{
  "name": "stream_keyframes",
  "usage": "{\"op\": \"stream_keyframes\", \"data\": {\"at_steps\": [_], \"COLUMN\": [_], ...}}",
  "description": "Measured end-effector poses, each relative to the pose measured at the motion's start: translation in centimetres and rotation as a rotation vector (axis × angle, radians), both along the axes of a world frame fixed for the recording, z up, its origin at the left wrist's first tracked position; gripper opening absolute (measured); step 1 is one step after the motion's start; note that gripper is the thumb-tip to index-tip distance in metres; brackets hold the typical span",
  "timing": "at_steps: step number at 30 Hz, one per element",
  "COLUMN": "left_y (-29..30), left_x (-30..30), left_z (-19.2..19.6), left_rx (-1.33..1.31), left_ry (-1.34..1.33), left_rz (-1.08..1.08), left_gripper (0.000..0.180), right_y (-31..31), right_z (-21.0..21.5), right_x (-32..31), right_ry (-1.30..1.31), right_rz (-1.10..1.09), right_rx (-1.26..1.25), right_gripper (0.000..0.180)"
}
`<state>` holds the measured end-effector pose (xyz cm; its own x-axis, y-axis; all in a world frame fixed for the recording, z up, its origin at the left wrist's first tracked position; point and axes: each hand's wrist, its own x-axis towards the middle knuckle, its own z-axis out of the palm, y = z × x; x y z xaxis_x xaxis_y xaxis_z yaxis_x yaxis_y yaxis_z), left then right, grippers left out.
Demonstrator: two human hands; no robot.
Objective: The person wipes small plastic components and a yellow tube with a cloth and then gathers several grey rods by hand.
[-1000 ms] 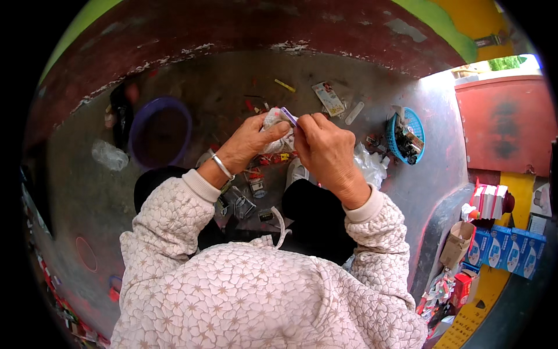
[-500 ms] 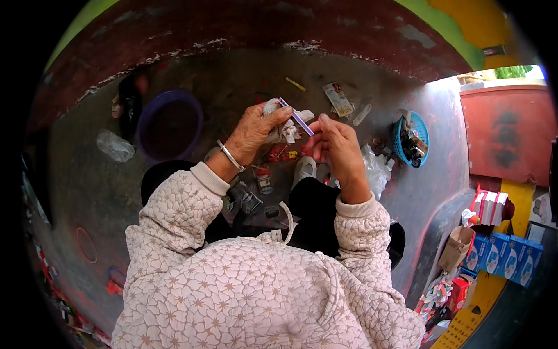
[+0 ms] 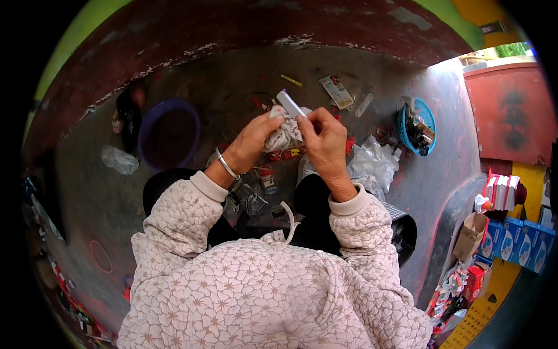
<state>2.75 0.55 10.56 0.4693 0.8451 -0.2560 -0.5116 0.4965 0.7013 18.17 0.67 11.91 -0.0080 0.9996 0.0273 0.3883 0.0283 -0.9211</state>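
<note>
My left hand (image 3: pixel 250 141), with a bangle at its wrist, is closed around a crumpled whitish cloth (image 3: pixel 283 138) with reddish marks. A narrow flat strip (image 3: pixel 290 103), pale with a purple edge, slants just above the cloth. The thumb and fingers of my right hand (image 3: pixel 326 142) pinch the strip's lower right end. Whether the strip rests against the cloth I cannot tell. Both hands are raised in front of my knees, close together. Under them, several small red and yellow pieces (image 3: pixel 283 155) lie on the floor, partly hidden by the hands.
A purple basin (image 3: pixel 196 131) and a clear plastic bag (image 3: pixel 120 160) are at the left. To the right stand a blue basket (image 3: pixel 430 114) of dark scraps and a white plastic bag (image 3: pixel 375 163). Blue boxes (image 3: pixel 516 244) and a brown paper bag (image 3: pixel 471 235) line the right side.
My right hand has come in from the right and taken hold of the strip's end, which my left thumb was pressing before. The strip has turned, showing its pale face.
</note>
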Motion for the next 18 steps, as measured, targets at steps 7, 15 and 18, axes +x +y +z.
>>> {"op": "stream_keyframes", "data": {"at_steps": [7, 15, 18], "left_y": [0.6, 0.2, 0.0], "left_x": [-1.5, -1.6, -0.9], "left_z": [0.2, -1.5, -1.5], "left_rx": [0.097, 0.124, 0.173], "left_ry": [0.117, 0.298, 0.241], "left_rz": [0.165, 0.374, 0.262], "left_gripper": [0.028, 0.026, 0.025], "right_y": [-0.8, -0.4, -0.6], "right_z": [1.1, 1.0, 0.9], "right_x": [1.4, 1.2, 0.6], "right_ry": [-0.368, -0.495, -0.794], "right_rz": [0.114, -0.008, 0.024], "right_rx": [0.177, 0.491, 0.74], "right_gripper": [0.015, 0.012, 0.009]}}
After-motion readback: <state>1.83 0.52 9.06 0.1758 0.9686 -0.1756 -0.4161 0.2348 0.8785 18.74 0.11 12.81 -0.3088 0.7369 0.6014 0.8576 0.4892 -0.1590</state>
